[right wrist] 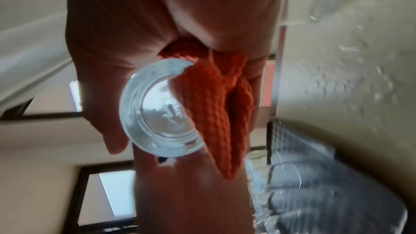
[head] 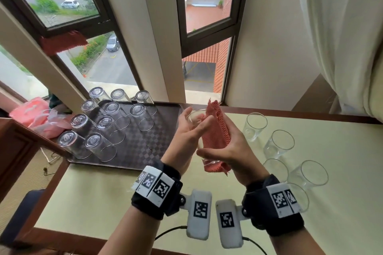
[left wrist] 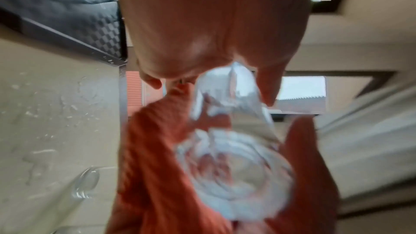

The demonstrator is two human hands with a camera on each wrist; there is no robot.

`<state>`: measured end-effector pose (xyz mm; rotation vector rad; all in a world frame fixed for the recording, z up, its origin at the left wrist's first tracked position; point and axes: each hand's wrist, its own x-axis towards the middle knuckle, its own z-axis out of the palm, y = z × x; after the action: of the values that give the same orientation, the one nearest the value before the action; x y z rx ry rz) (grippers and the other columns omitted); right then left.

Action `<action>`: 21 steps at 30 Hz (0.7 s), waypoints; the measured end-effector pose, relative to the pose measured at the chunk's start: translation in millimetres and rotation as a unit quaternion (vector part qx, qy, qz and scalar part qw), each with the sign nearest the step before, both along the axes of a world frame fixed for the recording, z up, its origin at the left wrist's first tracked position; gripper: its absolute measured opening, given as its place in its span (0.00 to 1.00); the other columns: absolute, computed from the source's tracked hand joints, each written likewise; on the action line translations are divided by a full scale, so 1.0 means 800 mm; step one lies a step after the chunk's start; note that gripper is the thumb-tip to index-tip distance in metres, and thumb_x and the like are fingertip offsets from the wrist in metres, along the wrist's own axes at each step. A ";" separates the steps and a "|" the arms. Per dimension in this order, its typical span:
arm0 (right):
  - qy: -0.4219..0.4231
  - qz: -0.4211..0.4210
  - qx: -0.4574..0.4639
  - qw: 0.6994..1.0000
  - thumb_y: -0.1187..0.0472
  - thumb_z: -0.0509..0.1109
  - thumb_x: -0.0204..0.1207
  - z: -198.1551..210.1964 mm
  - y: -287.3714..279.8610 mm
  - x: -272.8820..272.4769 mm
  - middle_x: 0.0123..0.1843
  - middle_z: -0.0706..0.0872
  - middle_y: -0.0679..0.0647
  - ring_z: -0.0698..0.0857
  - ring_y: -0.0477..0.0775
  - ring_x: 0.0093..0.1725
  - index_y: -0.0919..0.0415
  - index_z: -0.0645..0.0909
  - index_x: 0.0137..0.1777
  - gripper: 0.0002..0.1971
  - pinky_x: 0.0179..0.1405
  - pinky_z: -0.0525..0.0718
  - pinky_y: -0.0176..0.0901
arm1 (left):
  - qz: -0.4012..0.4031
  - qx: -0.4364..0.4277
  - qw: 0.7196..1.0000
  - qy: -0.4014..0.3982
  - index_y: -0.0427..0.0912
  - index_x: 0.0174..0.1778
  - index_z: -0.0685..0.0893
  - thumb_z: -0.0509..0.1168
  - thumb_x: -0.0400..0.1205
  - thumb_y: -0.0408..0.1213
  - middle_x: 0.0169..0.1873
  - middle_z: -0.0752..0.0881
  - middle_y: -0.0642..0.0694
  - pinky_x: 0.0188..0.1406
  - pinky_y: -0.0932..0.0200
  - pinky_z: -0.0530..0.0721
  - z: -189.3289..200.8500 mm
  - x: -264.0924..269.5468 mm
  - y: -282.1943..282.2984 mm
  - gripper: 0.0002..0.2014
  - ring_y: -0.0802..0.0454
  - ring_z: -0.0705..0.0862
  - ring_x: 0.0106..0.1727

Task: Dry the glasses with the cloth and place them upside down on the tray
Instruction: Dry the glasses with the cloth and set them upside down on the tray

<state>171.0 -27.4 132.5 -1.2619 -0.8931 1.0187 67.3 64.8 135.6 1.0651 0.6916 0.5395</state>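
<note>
Held glass (head: 194,122) showing clear and glossy, thick smooth base (right wrist: 157,111) catching light. Cloth (head: 215,130) looking coarse, ribbed-knit, matt red. Tray (head: 153,151) wearing dark embossed checker texture, faint sheen. Table (head: 310,223) showing smooth pale matt top, glossy brown wood edging, water droplets (left wrist: 45,113) beading near tray corner.

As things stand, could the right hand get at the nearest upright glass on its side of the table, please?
Probably not yet: the right hand is wrapped around the cloth and the glass being dried. The way to the upright glass looks clear, though, just beside that wrist.
</note>
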 end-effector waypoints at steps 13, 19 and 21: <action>-0.051 -0.039 -0.007 0.998 0.57 0.87 0.58 -0.002 -0.003 -0.009 0.70 0.84 0.48 0.83 0.49 0.70 0.50 0.67 0.82 0.51 0.70 0.83 0.57 | -0.030 0.013 0.999 0.004 0.49 0.86 0.51 0.81 0.66 0.55 0.79 0.72 0.42 0.76 0.51 0.73 -0.006 -0.012 0.005 0.58 0.48 0.75 0.77; 0.152 0.061 0.032 0.986 0.60 0.79 0.61 0.015 -0.010 -0.002 0.68 0.85 0.60 0.85 0.62 0.68 0.54 0.71 0.78 0.41 0.63 0.86 0.57 | -0.096 0.027 0.992 -0.073 0.63 0.60 0.89 0.69 0.76 0.54 0.72 0.78 0.39 0.80 0.37 0.71 0.011 -0.015 0.008 0.16 0.41 0.77 0.76; 0.123 0.033 0.013 0.992 0.58 0.83 0.58 0.019 -0.009 0.003 0.67 0.86 0.56 0.86 0.59 0.67 0.51 0.72 0.77 0.44 0.61 0.87 0.53 | -0.081 0.015 0.994 -0.077 0.60 0.74 0.80 0.76 0.73 0.54 0.73 0.79 0.48 0.82 0.44 0.69 0.014 -0.016 0.010 0.31 0.48 0.75 0.78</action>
<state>173.7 -34.9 148.0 -1.0648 -0.7582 1.1828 54.7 72.5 146.6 1.0857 0.4591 0.4877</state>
